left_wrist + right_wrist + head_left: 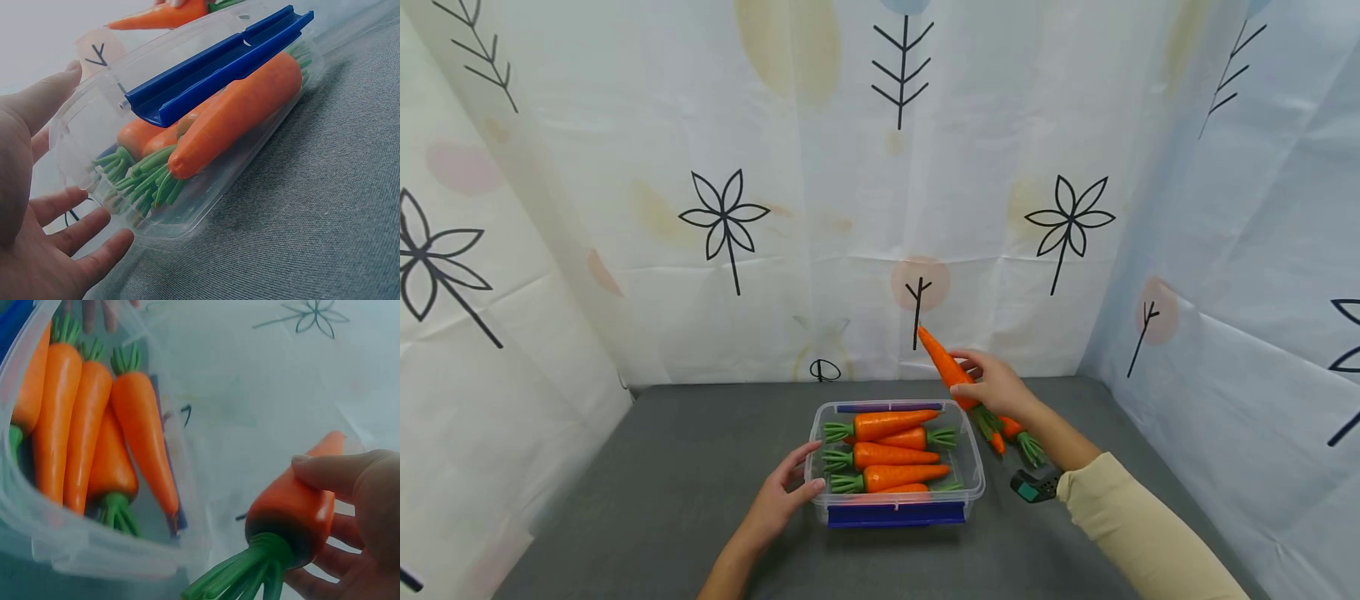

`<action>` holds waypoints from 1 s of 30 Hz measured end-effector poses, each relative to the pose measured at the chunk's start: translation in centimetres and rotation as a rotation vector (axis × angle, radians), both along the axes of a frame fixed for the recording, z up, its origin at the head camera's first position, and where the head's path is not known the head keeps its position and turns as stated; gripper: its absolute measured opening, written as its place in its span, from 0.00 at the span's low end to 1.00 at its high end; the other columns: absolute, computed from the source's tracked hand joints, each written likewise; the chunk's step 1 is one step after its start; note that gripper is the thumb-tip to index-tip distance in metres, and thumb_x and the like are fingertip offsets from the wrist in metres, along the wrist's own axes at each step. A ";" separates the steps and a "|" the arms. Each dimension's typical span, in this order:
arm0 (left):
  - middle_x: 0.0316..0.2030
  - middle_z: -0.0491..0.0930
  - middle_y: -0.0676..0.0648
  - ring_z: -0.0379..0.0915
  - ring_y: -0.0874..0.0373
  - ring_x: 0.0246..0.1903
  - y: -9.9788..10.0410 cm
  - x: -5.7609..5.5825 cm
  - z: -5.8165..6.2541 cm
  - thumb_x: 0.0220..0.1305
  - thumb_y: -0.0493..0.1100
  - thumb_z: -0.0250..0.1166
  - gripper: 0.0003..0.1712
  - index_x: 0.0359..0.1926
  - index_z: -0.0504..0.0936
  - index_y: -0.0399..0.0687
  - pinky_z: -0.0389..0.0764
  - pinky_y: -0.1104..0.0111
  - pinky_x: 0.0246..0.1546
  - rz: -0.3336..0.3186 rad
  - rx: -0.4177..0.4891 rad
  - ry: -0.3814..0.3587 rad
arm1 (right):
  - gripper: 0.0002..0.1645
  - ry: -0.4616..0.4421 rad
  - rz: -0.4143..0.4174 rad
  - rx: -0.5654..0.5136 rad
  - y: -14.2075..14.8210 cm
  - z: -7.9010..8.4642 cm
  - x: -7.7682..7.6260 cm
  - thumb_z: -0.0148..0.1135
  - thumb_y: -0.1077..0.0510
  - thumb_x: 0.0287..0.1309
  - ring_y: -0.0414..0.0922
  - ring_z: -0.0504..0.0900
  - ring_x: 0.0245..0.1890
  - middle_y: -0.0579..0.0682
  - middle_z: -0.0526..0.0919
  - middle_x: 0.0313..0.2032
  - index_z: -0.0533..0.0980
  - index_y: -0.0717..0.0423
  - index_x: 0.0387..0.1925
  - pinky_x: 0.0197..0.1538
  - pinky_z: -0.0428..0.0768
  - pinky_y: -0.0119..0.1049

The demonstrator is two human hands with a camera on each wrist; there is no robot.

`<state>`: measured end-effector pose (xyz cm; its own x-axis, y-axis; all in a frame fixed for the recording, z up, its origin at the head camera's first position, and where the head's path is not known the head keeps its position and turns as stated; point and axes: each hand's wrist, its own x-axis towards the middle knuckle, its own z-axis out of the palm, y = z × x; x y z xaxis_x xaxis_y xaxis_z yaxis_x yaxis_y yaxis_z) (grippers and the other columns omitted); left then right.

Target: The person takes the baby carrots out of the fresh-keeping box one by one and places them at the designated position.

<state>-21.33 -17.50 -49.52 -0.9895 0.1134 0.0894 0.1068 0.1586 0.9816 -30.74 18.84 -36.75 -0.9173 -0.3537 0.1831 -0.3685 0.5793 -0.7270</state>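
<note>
Over grey cloth (715, 450) amid patterned sheeting (850, 200), the right hand (997, 387) grips a carrot (942, 358), left hand (775, 497) spread

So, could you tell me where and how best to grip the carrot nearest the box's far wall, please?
Probably round the thick end of that carrot, just beside its green stems, from above: it lies lengthwise, tapering rightward, and the clear box is walled but open on top.

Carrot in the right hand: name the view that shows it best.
Head: the carrot shows from tip to leaves, though the right hand covers part. Right wrist is closer, but foreshortens it and cuts its leaves; left wrist catches only part, at its top edge.
</note>
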 end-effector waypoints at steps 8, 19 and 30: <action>0.66 0.65 0.38 0.67 0.39 0.59 0.0 0.0 0.2 0.65 0.43 0.65 0.30 0.67 0.70 0.57 0.73 0.47 0.53 0.001 -0.023 -0.023 | 0.33 0.058 -0.167 -0.052 2.7 -2.0 -0.6 0.66 0.60 0.61 0.60 0.75 0.52 0.65 0.73 0.56 0.65 0.61 0.65 0.46 0.79 0.51; 0.65 0.65 0.36 0.66 0.38 0.60 0.0 0.0 0.3 0.65 0.42 0.65 0.31 0.68 0.70 0.55 0.73 0.49 0.53 -0.008 -0.011 -0.019 | 0.32 0.084 -0.326 0.055 6.7 -4.6 -1.7 0.65 0.59 0.62 0.61 0.77 0.48 0.67 0.74 0.55 0.66 0.65 0.64 0.39 0.81 0.47; 0.65 0.66 0.37 0.67 0.39 0.59 0.0 0.1 0.3 0.64 0.42 0.65 0.31 0.67 0.70 0.56 0.73 0.49 0.53 0.001 -0.011 -0.028 | 0.33 0.018 -0.399 0.162 9.5 -7.4 -1.6 0.65 0.58 0.62 0.63 0.76 0.50 0.70 0.74 0.56 0.66 0.67 0.64 0.42 0.79 0.50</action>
